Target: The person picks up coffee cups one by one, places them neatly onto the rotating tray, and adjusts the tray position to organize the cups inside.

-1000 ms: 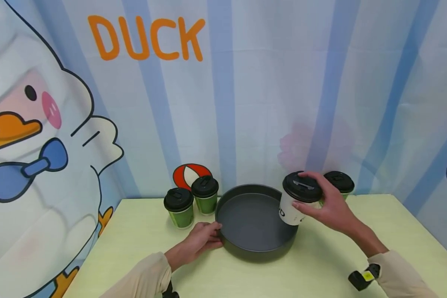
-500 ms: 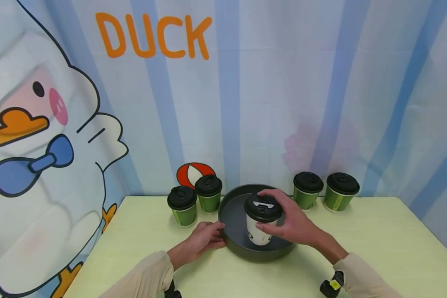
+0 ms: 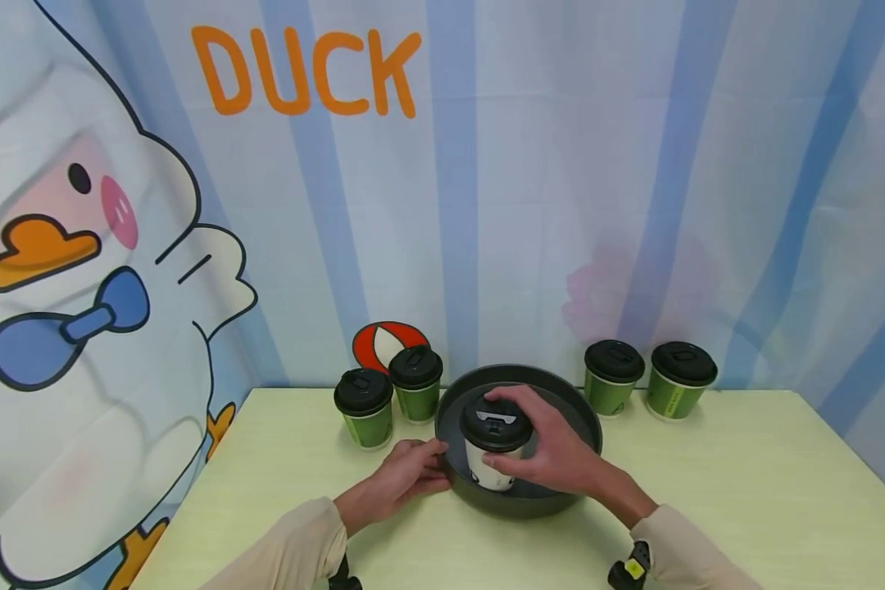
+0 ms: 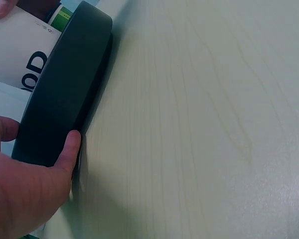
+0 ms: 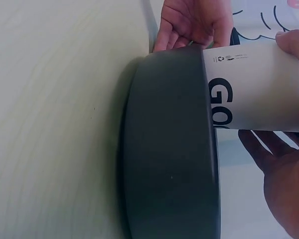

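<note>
A white paper cup [image 3: 484,469] with a black lid stands upright inside the round dark grey pan [image 3: 522,504], toward its front left. My right hand [image 3: 556,449] holds it from the right, fingers over the lid's edge and thumb lower down. Whether its base rests on the pan floor is hidden behind the wall. My left hand [image 3: 401,478] pinches the pan's left rim; in the left wrist view a finger presses the outer wall [image 4: 60,94]. Dark lettering shows on the cup [image 5: 264,84] in the right wrist view.
Two green cups with black lids, a front one [image 3: 369,428] and a rear one [image 3: 418,403], stand left of the pan. Two similar ones, the nearer [image 3: 608,393] and the farther [image 3: 671,400], stand right. Behind the pale table [image 3: 708,492] hangs a printed curtain [image 3: 531,205].
My right hand has carried the white cup leftward and down from the pan's right rim into the pan. The left hand stays at the rim. Another green cup on the right has come into view.
</note>
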The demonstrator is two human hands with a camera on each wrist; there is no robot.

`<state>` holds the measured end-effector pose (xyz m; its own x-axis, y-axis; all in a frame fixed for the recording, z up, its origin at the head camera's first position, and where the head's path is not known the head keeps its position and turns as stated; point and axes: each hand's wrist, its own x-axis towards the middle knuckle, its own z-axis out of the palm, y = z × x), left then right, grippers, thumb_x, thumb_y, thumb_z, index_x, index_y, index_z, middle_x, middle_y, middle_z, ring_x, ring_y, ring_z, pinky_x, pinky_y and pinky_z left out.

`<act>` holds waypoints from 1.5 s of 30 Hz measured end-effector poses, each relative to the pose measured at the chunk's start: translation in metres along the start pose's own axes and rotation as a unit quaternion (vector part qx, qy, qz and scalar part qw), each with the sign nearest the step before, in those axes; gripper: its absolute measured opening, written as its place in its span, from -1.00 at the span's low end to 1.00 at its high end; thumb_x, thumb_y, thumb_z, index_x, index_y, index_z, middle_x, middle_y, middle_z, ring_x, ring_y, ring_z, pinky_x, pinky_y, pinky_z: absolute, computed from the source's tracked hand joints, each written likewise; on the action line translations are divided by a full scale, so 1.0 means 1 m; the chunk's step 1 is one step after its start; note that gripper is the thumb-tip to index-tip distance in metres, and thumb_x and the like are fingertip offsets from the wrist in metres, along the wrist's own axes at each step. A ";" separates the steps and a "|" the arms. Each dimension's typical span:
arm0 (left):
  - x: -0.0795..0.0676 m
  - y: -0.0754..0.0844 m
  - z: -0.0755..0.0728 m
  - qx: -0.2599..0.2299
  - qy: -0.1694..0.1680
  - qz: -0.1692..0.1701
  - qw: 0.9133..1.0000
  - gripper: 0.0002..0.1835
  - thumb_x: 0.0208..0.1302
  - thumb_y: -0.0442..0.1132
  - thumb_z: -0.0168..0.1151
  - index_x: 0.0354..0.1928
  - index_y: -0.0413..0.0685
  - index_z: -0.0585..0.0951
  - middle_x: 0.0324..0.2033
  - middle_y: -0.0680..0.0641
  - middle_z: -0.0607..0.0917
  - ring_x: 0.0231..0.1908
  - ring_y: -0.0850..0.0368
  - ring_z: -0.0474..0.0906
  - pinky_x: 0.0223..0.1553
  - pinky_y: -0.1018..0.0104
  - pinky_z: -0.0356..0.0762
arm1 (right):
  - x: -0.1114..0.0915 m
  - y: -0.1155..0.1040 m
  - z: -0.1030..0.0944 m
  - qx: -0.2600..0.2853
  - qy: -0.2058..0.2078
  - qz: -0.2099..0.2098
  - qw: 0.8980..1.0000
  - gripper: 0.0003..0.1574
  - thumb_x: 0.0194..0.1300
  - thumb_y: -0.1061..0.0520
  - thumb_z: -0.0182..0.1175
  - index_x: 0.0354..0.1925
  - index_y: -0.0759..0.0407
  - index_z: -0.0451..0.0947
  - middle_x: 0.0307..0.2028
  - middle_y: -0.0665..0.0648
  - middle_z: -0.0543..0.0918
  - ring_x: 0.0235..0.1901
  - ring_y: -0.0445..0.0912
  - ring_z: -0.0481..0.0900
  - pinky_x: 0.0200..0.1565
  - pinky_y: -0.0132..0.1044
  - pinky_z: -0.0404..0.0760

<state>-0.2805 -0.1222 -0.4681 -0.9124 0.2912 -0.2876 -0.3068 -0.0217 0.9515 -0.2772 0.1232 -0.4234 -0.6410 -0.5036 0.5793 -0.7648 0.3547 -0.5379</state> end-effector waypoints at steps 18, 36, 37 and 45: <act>0.003 0.001 0.002 -0.006 0.000 -0.005 1.000 -0.62 0.31 -0.15 0.08 -0.04 -0.37 0.43 -0.31 -0.16 0.55 -0.36 0.12 0.62 -0.13 0.22 0.64 | -0.011 0.012 0.019 -0.017 -0.013 0.020 1.000 -0.07 -0.01 -0.25 0.42 0.28 -0.14 0.27 0.16 -0.20 0.35 0.13 -0.24 0.37 0.13 -0.18 0.44; 0.005 0.001 0.002 0.003 0.006 -0.007 1.000 -0.55 0.30 -0.14 0.08 0.04 -0.41 0.38 -0.24 -0.21 0.52 -0.33 0.11 0.60 -0.13 0.22 0.64 | -0.025 0.011 -0.001 -0.022 -0.023 0.036 0.999 0.02 0.09 -0.20 0.37 0.40 -0.07 0.12 0.26 -0.13 0.29 0.17 -0.18 0.36 0.07 -0.09 0.52; 0.005 0.001 0.002 0.004 0.007 -0.010 1.000 -0.55 0.30 -0.14 0.09 0.04 -0.41 0.38 -0.24 -0.21 0.53 -0.33 0.11 0.61 -0.14 0.23 0.65 | -0.028 0.013 -0.005 -0.026 -0.012 0.035 0.999 -0.05 0.14 -0.15 0.35 0.38 -0.06 0.15 0.24 -0.11 0.32 0.13 -0.17 0.39 0.04 -0.09 0.54; 0.003 -0.002 0.000 0.000 0.015 -0.017 1.000 -0.55 0.29 -0.15 0.10 0.04 -0.42 0.38 -0.25 -0.20 0.54 -0.34 0.11 0.61 -0.12 0.21 0.64 | -0.060 0.051 -0.030 -0.192 0.151 0.151 0.958 -0.59 0.37 -0.01 0.12 0.05 0.22 0.43 -0.05 0.16 0.48 -0.04 0.04 0.45 -0.03 0.01 0.47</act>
<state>-0.2826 -0.1209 -0.4708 -0.9092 0.2638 -0.3221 -0.3369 -0.0116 0.9415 -0.2795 0.1950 -0.4667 -0.7826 -0.1010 0.6143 -0.4714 0.7406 -0.4788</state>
